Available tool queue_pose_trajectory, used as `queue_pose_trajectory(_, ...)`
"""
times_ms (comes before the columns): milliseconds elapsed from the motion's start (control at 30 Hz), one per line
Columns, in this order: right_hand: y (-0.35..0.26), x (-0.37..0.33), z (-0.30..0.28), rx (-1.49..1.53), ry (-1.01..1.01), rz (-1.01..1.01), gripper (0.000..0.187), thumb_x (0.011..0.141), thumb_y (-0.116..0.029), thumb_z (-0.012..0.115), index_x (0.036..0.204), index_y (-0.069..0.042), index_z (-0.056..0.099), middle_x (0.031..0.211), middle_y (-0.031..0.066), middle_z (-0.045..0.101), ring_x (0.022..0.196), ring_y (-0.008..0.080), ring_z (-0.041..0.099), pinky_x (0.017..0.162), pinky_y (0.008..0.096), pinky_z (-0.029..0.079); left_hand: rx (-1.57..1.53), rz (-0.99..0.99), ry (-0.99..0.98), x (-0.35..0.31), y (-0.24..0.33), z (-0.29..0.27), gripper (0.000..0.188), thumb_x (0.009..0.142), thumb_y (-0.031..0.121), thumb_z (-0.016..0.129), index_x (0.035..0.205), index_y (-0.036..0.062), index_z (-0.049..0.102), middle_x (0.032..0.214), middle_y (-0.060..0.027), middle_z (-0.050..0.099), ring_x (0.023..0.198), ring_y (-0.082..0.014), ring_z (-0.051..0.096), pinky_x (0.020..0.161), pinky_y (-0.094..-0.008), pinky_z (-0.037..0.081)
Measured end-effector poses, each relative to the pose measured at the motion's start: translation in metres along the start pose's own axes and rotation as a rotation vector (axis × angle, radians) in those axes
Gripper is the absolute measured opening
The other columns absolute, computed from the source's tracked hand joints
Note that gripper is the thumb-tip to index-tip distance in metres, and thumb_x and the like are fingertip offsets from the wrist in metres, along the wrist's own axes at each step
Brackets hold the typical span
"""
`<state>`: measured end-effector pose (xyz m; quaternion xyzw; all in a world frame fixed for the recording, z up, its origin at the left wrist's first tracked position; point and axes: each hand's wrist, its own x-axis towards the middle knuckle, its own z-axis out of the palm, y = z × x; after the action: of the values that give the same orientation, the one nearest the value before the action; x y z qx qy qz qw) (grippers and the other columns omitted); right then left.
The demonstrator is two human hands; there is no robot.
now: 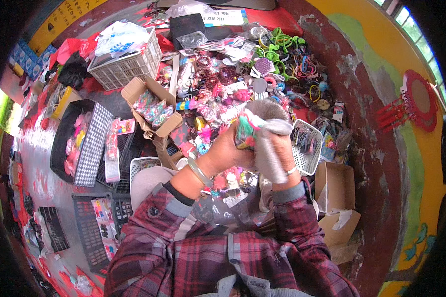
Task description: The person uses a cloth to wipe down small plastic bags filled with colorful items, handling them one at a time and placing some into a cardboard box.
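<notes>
My left hand point(228, 151), with a pale bangle at the wrist, is closed round a small colourful bundle point(245, 129) of green, pink and white; its kind is hard to make out. Close beside it, my right hand point(283, 148) grips a soft grey cloth point(270, 156) that hangs down between the hands, blurred by motion. A fuzzy grey-brown rounded thing point(267, 110) shows just beyond the hands. Under and past them spreads a heap of hair accessories point(223, 94), mostly pink and red.
A cardboard box point(129, 94) of packaged items and a white crate point(109, 74) stand at the far left. Nearer lies a black bin point(59, 148) with a houndstooth side. To the right are a white basket point(318, 156), an open carton point(339, 188) and the wall point(376, 148).
</notes>
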<state>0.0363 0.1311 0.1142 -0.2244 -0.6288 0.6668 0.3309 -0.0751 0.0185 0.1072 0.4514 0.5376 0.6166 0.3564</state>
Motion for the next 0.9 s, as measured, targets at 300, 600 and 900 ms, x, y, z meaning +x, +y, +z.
queue_pose_trajectory(300, 0.011, -0.001, 0.003, 0.372, 0.207, 0.103, 0.016, 0.088, -0.019, 0.056, 0.097, -0.006, 0.059, 0.085, 0.0010, 0.060, 0.071, 0.0103, 0.057, 0.061, 0.0232, 0.046, -0.357, -0.026, -0.146, 0.000, -0.010, -0.001, 0.057, 0.077, 0.018, 0.071, 0.124, 0.0025, 0.041, 0.113, -0.0041, 0.053, 0.102, -0.0109, 0.049, 0.090, -0.0285, 0.041)
queue_pose_trajectory(600, -0.001, 0.005, -0.014, -0.039, -0.186, -0.075, 0.048, 0.079, -0.028, 0.065, 0.116, 0.000, 0.052, 0.105, 0.0080, 0.060, 0.094, 0.0149, 0.057, 0.081, 0.0296, 0.046, 0.188, -0.160, -0.328, -0.004, -0.003, -0.022, 0.058, 0.080, 0.018, 0.066, 0.128, 0.0010, 0.038, 0.114, -0.0074, 0.055, 0.103, -0.0127, 0.050, 0.089, -0.0286, 0.041)
queue_pose_trajectory(900, -0.006, -0.008, 0.010, -0.381, -0.102, -0.043, 0.018, 0.084, -0.015, 0.059, 0.090, 0.002, 0.064, 0.077, 0.0067, 0.065, 0.068, 0.0111, 0.058, 0.061, 0.0282, 0.047, 0.206, -0.211, -0.346, -0.006, -0.007, -0.022, 0.056, 0.073, 0.011, 0.066, 0.123, -0.0018, 0.043, 0.114, -0.0121, 0.057, 0.105, -0.0161, 0.051, 0.091, -0.0318, 0.040)
